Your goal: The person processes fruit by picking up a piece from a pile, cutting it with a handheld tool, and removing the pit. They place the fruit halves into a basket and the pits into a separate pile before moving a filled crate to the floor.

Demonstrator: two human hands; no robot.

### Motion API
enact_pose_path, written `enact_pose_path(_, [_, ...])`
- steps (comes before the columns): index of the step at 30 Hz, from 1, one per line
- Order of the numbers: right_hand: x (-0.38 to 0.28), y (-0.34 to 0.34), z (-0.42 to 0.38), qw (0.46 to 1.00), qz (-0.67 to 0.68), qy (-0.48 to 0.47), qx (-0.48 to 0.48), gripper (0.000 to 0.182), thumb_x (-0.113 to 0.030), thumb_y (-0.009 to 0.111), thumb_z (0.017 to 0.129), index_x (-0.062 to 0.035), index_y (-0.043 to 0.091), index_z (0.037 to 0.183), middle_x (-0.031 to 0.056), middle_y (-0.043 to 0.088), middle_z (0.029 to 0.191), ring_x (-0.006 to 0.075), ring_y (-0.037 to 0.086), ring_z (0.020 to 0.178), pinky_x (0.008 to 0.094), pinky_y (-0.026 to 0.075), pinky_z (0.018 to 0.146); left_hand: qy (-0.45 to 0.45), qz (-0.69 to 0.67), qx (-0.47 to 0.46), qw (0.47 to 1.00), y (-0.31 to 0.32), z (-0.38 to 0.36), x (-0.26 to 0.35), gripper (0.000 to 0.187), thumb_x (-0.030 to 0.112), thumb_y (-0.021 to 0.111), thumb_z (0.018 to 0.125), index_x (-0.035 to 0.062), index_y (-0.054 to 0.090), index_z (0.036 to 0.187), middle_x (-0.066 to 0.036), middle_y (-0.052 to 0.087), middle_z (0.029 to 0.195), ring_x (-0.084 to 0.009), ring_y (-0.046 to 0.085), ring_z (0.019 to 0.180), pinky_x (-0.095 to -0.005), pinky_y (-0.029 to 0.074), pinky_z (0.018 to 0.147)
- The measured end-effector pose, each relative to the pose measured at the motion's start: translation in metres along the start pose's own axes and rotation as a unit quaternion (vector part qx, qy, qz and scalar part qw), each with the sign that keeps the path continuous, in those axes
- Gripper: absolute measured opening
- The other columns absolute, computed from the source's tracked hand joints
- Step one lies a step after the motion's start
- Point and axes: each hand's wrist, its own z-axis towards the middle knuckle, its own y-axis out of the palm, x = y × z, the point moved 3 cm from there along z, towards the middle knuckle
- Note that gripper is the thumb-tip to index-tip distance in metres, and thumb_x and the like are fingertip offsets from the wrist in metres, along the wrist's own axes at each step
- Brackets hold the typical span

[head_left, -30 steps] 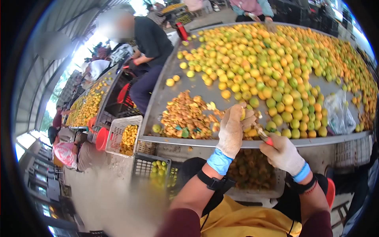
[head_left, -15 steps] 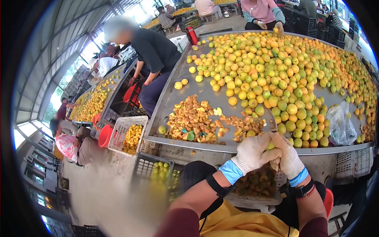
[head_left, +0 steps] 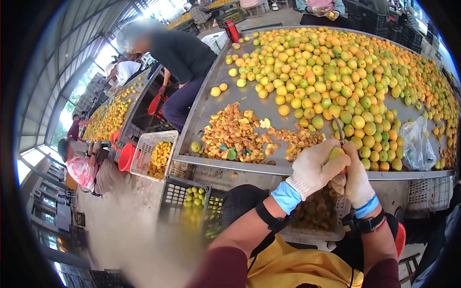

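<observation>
My left hand, in a white knit glove with a blue cuff, is closed round a yellow-green apricot at the table's front edge. My right hand, gloved likewise, presses against it from the other side and is closed on a knife. Its curved blade points up past the apricot; the handle is mostly hidden by my fingers. Just left of my hands lie brownish cut fruit pieces on the metal table. Whole yellow and green apricots are heaped beyond.
A clear plastic bag lies on the right. Below my hands is a crate of dark pieces. Crates stand at left, one white with orange pieces, beside a red tub. A co-worker in black bends nearby; a red flask stands behind.
Both my hands have shifted slightly, and the curved blade now stands up above them. The apricot shows more between my gloves. Across the table, the co-worker's hands have drawn back from the heap.
</observation>
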Motion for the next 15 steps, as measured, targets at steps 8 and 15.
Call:
enact_pose_path(8, [0.007,0.014,-0.009,0.999,0.038,0.002,0.019,0.035,-0.046,0.050,0.109,-0.0146,0.057,0.096,0.0028,0.048,0.053,0.0160,0.041,0.035,0.0299,0.034,0.034,0.035,0.094,-0.027,0.995,-0.003,0.000,-0.001,0.027,0.030,0.068,0.092,0.0078,0.068,0.108,-0.017,0.068,0.086,-0.0363,0.068,0.077,-0.0407,0.055,0.071])
enact_pose_path(15, [0.016,0.017,-0.002,0.992,0.117,-0.011,-0.046,0.032,-0.044,0.047,0.111,-0.0147,0.058,0.106,0.0029,0.049,0.057,0.0155,0.042,0.037,0.0300,0.035,0.035,0.061,0.043,0.049,0.996,0.000,-0.002,0.003,0.020,0.020,0.068,0.092,0.0033,0.069,0.105,-0.014,0.066,0.080,-0.0293,0.068,0.071,-0.0362,0.053,0.065])
